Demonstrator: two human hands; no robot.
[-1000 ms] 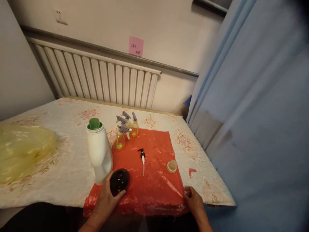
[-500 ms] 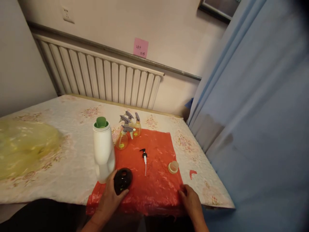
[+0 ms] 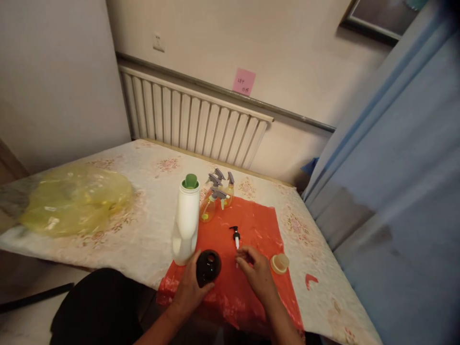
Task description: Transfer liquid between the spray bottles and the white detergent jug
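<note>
My left hand point(image 3: 189, 286) is wrapped around a dark, glossy bottle point(image 3: 209, 266) with an uncapped opening, upright near the front of a red plastic sheet point(image 3: 258, 220). My right hand point(image 3: 257, 275) has its fingers curled closed at the tube of a lotion pump point(image 3: 236, 236). That pump has a black head and a white neck and lies on the sheet; the fingers partly cover its tube. Left of the dark bottle stands a tall white bottle point(image 3: 187, 220) with a green scoop-like piece point(image 3: 191, 181) in its mouth. A beige cap point(image 3: 279, 263) sits at the sheet's right edge.
Several clear spray bottles point(image 3: 208, 209) with grey triggers stand behind the sheet's left corner. A crumpled yellow plastic bag point(image 3: 79, 199) lies on the left of the flowered tablecloth point(image 3: 154, 239). A red scrap point(image 3: 311, 281) is at right, beside the blue curtain point(image 3: 391, 201).
My right hand has moved left and forward from the sheet's front right edge to the pump's tube. My left hand still holds the dark bottle. The view has turned left.
</note>
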